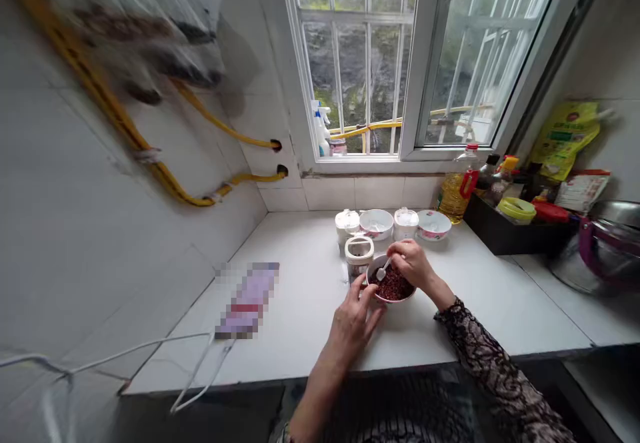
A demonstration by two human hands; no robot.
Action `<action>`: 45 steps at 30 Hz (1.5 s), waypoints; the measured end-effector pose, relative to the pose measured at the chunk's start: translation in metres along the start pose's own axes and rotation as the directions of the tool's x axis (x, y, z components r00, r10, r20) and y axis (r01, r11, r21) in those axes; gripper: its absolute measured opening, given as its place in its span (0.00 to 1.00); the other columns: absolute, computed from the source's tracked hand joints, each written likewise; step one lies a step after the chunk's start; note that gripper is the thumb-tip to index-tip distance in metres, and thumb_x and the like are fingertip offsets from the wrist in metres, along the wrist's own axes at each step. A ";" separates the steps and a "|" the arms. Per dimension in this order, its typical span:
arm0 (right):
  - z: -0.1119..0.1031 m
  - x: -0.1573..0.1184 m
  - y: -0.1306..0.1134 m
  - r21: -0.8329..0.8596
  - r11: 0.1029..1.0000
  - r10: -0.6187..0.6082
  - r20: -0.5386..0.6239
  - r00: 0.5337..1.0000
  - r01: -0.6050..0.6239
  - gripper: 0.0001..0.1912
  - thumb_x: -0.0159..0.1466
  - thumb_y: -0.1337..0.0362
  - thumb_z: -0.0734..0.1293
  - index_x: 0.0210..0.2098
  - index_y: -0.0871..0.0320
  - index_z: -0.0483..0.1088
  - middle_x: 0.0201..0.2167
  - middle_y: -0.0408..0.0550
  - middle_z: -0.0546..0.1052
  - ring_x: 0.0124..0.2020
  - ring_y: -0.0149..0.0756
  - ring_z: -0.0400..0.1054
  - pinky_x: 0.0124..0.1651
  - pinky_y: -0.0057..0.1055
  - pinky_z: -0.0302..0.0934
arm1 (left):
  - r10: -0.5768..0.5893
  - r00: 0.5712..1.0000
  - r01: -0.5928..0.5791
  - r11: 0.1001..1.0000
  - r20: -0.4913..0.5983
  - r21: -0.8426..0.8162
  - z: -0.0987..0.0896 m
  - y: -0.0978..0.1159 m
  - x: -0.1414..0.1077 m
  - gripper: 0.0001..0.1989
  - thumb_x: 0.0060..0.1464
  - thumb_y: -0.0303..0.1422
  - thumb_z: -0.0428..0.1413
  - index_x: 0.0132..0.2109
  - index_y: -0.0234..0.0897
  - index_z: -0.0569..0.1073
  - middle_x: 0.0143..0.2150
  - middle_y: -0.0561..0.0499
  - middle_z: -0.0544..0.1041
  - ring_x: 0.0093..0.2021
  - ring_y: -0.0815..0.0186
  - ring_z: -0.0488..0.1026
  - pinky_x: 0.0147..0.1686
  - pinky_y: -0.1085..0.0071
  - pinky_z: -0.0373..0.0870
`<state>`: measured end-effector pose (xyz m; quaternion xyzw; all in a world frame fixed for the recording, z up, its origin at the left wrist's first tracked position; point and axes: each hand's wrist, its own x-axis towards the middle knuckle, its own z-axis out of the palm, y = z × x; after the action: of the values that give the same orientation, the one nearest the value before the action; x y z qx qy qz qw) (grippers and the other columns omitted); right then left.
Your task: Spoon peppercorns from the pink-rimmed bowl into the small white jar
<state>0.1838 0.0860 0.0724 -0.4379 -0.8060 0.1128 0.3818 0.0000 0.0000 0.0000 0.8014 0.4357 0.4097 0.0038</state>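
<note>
A bowl [411,298] of dark red flakes [394,287], perhaps crushed chili, stands on the white counter. My left hand [351,316] holds its near left side, fingers and thumb at the rim. Between the fingers of my right hand [411,263] is a small white spoon [381,273], its head down at the flakes. Just left of the bowl sits a clear jar [359,250] with a white rim. Behind these are two white lidded jars, one on the left [347,223] and one on the right [405,223], and two bowls, a left one [376,224] and a right one [434,226].
An oil bottle [459,186] stands at the back beside a dark box [493,226] of seasonings. A metal pot [575,263] is at the right. To the left lie a blurred-out purple object [247,303] and a white cable [197,380]. A barred window is behind.
</note>
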 end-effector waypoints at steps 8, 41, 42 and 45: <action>-0.002 0.001 0.006 0.428 0.829 0.355 0.093 0.930 -0.359 0.10 0.52 0.66 0.58 0.25 0.56 0.71 0.14 0.41 0.73 0.19 0.34 0.67 0.30 0.29 0.62 | 0.001 1.000 -0.001 1.000 -0.019 0.014 0.002 0.002 0.001 0.17 0.59 0.29 0.54 0.55 0.42 0.63 0.60 0.40 0.65 0.50 0.57 0.76 0.42 0.64 0.78; 0.008 0.005 -0.016 0.214 0.973 -0.042 -0.216 0.976 0.090 0.09 0.66 0.64 0.59 0.38 0.55 0.71 0.31 0.49 0.81 0.37 0.41 0.72 0.49 0.41 0.61 | -0.010 1.000 0.010 1.000 -0.007 0.013 0.003 0.001 0.002 0.19 0.58 0.30 0.55 0.56 0.42 0.63 0.61 0.41 0.65 0.52 0.57 0.75 0.43 0.64 0.78; 0.008 0.004 -0.018 0.142 0.979 -0.116 -0.200 0.973 0.146 0.10 0.66 0.65 0.59 0.37 0.55 0.71 0.31 0.49 0.81 0.37 0.41 0.72 0.51 0.42 0.59 | -0.014 1.000 0.014 1.000 0.000 0.013 0.002 0.001 0.002 0.19 0.58 0.30 0.55 0.56 0.43 0.63 0.62 0.41 0.65 0.52 0.57 0.75 0.43 0.64 0.78; 0.002 0.003 -0.018 0.075 0.979 -0.169 -0.220 0.961 0.190 0.11 0.67 0.67 0.58 0.37 0.54 0.72 0.31 0.47 0.81 0.36 0.41 0.71 0.52 0.42 0.58 | -0.022 1.000 0.022 1.000 0.014 0.011 0.001 0.002 0.002 0.18 0.59 0.30 0.55 0.56 0.43 0.62 0.62 0.42 0.64 0.53 0.57 0.74 0.43 0.63 0.78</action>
<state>0.1702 0.0780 0.0819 -0.3537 -0.7906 0.0686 0.4951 0.0026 0.0009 0.0010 0.7996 0.4467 0.4014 0.0070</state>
